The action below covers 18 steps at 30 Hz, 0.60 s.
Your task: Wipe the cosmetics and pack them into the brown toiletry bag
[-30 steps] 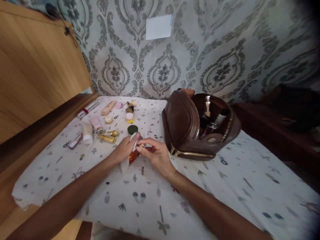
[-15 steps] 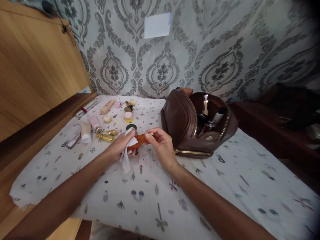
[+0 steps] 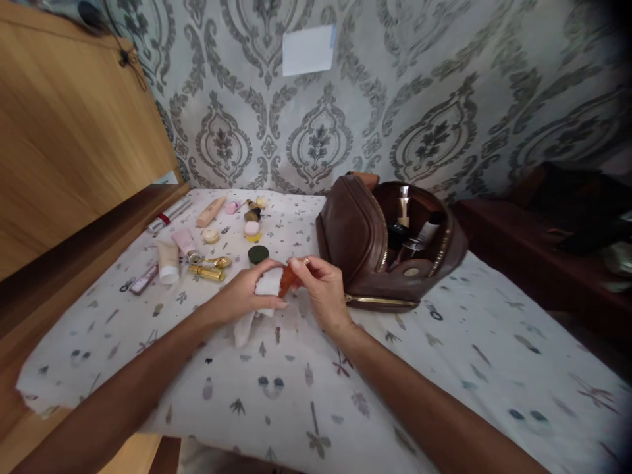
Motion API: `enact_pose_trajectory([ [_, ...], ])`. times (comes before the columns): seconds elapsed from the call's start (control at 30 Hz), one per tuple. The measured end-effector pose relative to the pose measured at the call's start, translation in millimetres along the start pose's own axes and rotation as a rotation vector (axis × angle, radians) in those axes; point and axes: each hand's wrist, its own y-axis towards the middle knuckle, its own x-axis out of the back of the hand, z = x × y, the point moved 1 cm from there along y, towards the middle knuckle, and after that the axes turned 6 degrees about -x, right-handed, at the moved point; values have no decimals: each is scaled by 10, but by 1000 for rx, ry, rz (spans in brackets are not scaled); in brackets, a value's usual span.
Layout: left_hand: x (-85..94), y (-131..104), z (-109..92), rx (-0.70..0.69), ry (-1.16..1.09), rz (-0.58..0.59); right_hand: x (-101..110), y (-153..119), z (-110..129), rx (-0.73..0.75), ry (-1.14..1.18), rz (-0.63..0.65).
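L hand: clamped on 1 wht cloth & 1 orange item | R hand: pinching item's other end | item betw both, over table | 3 pale tubes, 1 dk-grn pot, far L side | 1 brn bag, open: 2 btls vis

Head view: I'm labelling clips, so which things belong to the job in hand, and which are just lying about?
In use: white cloth (left hand); translucent orange object (right hand).
Seemingly just about: open brown bag, dark green round container, gold tube, pink tube.
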Motion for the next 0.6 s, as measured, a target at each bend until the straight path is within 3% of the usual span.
enact_pose_trajectory([
  [0.1, -25, 9, -1, 5, 97, -28, -11, -9, -21, -55, 62, 18],
  [0.27, -65, -5, 18, 78, -179, -56, -29, -5, -86, -108, 119, 106],
  [0.33, -78, -20, 22, 86, -185, -39, -33, -4, -110, -139, 109, 118],
  [0.47, -75, -36, 7, 47, 29, -56, -51, -21, -134, -188, 193, 141],
  [0.6, 24, -22, -58, -20, 321, -274, -73, -58, -95, -108, 193, 158],
])
